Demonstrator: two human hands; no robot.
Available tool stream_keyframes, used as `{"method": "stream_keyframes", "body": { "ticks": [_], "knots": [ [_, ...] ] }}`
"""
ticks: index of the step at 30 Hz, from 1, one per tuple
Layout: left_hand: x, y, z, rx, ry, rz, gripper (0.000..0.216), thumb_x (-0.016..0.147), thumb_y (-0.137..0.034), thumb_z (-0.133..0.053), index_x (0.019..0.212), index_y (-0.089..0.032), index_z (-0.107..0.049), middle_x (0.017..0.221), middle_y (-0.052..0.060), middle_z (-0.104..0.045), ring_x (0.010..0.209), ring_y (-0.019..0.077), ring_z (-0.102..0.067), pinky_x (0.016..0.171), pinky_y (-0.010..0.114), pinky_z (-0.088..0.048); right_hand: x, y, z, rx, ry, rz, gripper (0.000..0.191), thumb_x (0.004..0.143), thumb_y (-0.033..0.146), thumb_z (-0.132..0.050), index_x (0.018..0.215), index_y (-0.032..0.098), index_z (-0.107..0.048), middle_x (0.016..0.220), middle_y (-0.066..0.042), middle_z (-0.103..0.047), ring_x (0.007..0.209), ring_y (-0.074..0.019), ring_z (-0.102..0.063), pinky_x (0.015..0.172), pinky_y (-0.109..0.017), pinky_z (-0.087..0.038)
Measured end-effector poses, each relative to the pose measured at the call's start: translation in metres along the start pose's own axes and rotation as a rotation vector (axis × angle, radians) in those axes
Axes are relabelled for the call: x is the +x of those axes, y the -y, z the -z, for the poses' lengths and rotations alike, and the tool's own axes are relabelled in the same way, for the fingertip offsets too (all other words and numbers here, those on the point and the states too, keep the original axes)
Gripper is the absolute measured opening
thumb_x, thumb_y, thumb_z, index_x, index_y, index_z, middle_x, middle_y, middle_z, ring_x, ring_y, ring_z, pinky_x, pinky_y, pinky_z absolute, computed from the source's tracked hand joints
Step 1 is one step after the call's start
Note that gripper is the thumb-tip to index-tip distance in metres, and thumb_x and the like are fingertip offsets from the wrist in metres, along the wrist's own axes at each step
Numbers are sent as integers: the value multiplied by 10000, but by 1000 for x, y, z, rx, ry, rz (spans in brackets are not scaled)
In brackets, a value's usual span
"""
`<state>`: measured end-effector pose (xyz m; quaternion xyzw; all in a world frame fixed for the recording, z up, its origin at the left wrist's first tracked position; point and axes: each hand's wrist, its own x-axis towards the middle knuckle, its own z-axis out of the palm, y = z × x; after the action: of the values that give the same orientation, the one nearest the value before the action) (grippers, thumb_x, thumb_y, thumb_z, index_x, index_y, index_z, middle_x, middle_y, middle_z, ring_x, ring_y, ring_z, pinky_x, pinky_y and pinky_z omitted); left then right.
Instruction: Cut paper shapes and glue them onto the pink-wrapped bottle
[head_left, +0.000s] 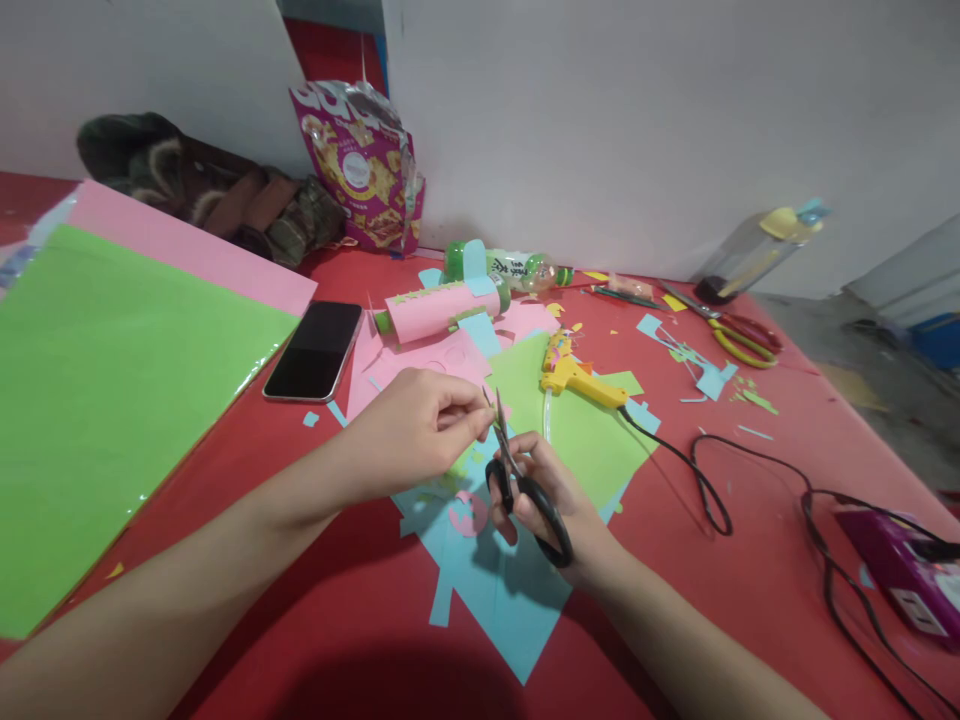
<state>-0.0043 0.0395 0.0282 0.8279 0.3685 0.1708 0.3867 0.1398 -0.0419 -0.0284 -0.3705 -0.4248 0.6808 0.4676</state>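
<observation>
My right hand grips black-handled scissors, its fingers through the loops and the blades slightly apart, pointing up and away. My left hand is closed in a pinch right beside the blades. A tiny bit of green paper seems to show at its fingertips, though most of it is hidden. Under both hands lie blue paper and a green sheet, with a pink paper ring on the blue. Beyond them rests a pink paper-wrapped tube with green ends.
A yellow glue gun trails a black cord towards a purple power strip. On the left are a phone and green sheets. Behind stand a snack bag and a lying bottle. Larger scissors lie right.
</observation>
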Motion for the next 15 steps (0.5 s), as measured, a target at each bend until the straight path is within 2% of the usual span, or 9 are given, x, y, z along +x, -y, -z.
{"method": "stream_keyframes", "body": {
  "ticks": [5,15],
  "knots": [
    [1,0,0,-10,-13,-14,245,754,-221,-416,567,-118,-535,476,-38,-421,448,54,-349,421,156,-281,0,0,0,-2,-5,-7,416,647,480,-611,854,227,-354,695,54,-417,441,-38,-434,409,-191,-324],
    [1,2,-2,-67,-13,19,239,752,-220,-425,565,-117,-533,458,-50,-363,425,45,-316,393,154,-251,0,-1,0,13,-12,-6,410,646,467,-619,852,228,-358,699,55,-417,435,-34,-425,392,-178,-296]
  ]
}}
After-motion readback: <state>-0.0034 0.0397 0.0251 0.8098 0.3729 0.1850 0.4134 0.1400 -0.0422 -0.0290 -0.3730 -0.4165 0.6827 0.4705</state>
